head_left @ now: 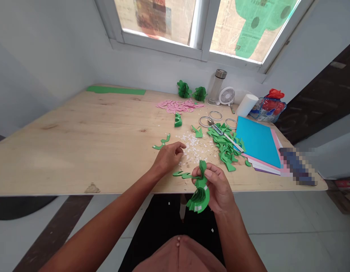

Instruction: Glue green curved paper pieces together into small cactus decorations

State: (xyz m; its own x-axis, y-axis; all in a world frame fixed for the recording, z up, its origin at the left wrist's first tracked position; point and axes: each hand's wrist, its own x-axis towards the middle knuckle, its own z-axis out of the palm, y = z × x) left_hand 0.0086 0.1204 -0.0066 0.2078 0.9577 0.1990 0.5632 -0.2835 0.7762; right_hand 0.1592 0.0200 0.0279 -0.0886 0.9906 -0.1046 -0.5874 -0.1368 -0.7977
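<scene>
So the thing being worked on is a layered stack of curvy green paper cutouts, held over the table's front edge. Right hand has it pinched between thumb and fingers, layers fanned out at the bottom. Left hand is just beside it over the wooden tabletop, fingers loosely curled, narrow gap at the tips, no paper visible in them.

My read: it's mid-handling of the layers, maybe dealing with the little white patches on them. Any next move on that stack calls for a steady right-hand pinch and light left fingertips, lined up on 1 layer so the rest don't skew or crease.

Nearby there's a scatter of tiny white scraps, a flat wavy green cutout and a messy heap of green offcuts. Farther back, pink paper cutouts and 2 puffy green paper shapes.

Hard to make out: the right fingers hide the stack's middle, so I can't count layers. Can't tell if a tiny scrap is on the left fingertips, or if they touch the wood. The dark thing at far right is pixelated, and the window's top is cut off.
</scene>
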